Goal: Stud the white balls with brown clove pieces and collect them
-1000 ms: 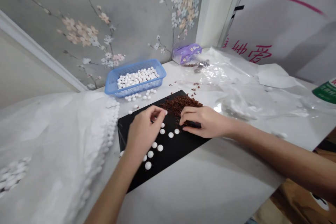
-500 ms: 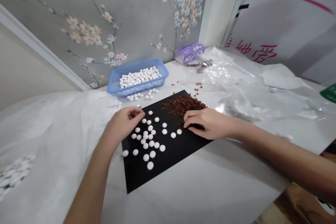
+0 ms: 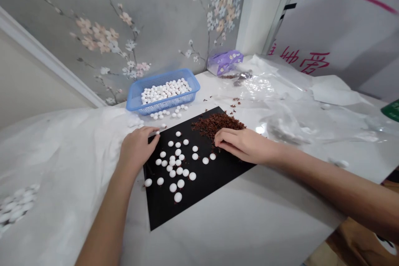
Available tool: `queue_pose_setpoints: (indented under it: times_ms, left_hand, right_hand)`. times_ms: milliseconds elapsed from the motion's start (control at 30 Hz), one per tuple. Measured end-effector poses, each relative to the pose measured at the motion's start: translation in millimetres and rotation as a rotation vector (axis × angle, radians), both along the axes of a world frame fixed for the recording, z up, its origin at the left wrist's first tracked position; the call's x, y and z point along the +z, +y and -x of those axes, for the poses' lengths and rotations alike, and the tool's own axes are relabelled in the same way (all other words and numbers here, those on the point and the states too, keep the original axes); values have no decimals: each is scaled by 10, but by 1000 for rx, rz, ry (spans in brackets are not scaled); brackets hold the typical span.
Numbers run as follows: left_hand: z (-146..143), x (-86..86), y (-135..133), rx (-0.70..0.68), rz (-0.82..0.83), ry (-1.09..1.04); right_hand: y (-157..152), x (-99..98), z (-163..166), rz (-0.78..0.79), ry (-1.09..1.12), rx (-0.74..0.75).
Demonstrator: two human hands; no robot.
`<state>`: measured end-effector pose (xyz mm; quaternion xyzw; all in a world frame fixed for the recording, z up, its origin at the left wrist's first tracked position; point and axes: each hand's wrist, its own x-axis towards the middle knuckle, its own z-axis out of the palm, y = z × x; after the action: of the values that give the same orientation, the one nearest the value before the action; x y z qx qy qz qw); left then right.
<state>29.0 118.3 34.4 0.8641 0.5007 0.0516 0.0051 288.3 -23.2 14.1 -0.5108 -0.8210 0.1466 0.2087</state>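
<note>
My left hand (image 3: pixel 139 146) is at the upper left edge of a black mat (image 3: pixel 205 183), with a small white ball (image 3: pixel 157 132) pinched between thumb and fingertip. Several white balls (image 3: pixel 181 183) lie scattered over the mat, some with small reddish-brown bits at their edges. Across the mat, my right hand (image 3: pixel 238 143) has its fingertips pressed together at the near edge of a heap of small brown star-shaped pieces (image 3: pixel 218 124). Whatever is in that pinch, if anything, is hidden.
Behind the mat a blue plastic basket (image 3: pixel 162 106) holds many white balls, with more on the table in front. A purple packet (image 3: pixel 227 62) stands near the wall. Clear plastic bags (image 3: pixel 289 120) cover the right side. More white balls (image 3: pixel 18 205) lie at far left.
My left hand has moved left, and a white ball now shows in its pinch. My right hand has shifted slightly left, its fingers closing together at the brown heap.
</note>
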Motion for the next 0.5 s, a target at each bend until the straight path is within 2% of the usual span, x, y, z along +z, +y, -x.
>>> queue_pose_setpoints:
  times_ms: [267, 367, 500]
  left_hand:
    - [-63, 56, -39, -85, 116, -80]
    - [-81, -43, -32, -175, 74, -116]
    - [-76, -213, 6, -220, 182, -183]
  right_hand:
    - [-41, -29, 48, 29, 69, 55]
    - [-42, -31, 62, 16, 76, 92]
    - [-35, -46, 63, -21, 88, 87]
